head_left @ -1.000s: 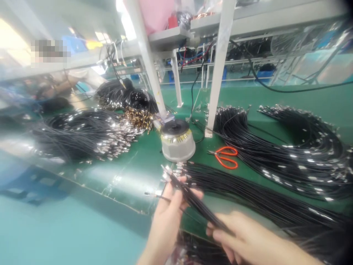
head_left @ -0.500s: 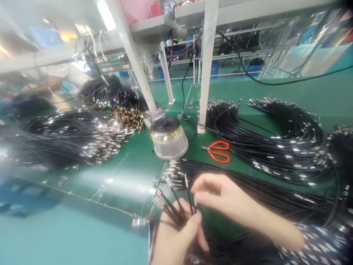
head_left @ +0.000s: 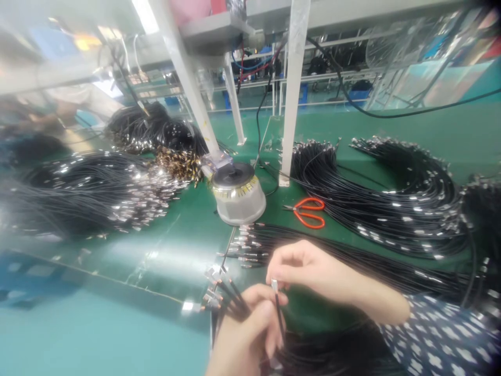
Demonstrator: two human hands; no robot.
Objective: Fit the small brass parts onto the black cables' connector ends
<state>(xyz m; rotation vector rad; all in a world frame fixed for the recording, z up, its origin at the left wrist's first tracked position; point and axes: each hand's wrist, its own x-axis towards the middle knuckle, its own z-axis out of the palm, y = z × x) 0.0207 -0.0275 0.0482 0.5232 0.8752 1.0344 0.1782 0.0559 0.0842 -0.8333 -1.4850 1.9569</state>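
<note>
My left hand (head_left: 246, 334) is closed around a small bunch of thin black cables (head_left: 229, 297) with metal tips fanning up and to the left. My right hand (head_left: 309, 269) reaches across from the right and pinches the silver tip of one cable (head_left: 274, 285) that stands up out of that bunch. Both hands are low in the middle of the view, just in front of a flat row of black cables (head_left: 352, 256) lying on the green bench.
A grey round machine (head_left: 238, 194) stands behind the hands, orange scissors (head_left: 311, 211) to its right. Large coils of black cable lie at the left (head_left: 90, 193) and right (head_left: 399, 198). White frame posts (head_left: 291, 94) rise from the green bench (head_left: 188, 230). Another person works at far left.
My right hand came forward from the lower right and took one cable's tip in a pinch. The bunch in my left hand dropped lower and closer to me.
</note>
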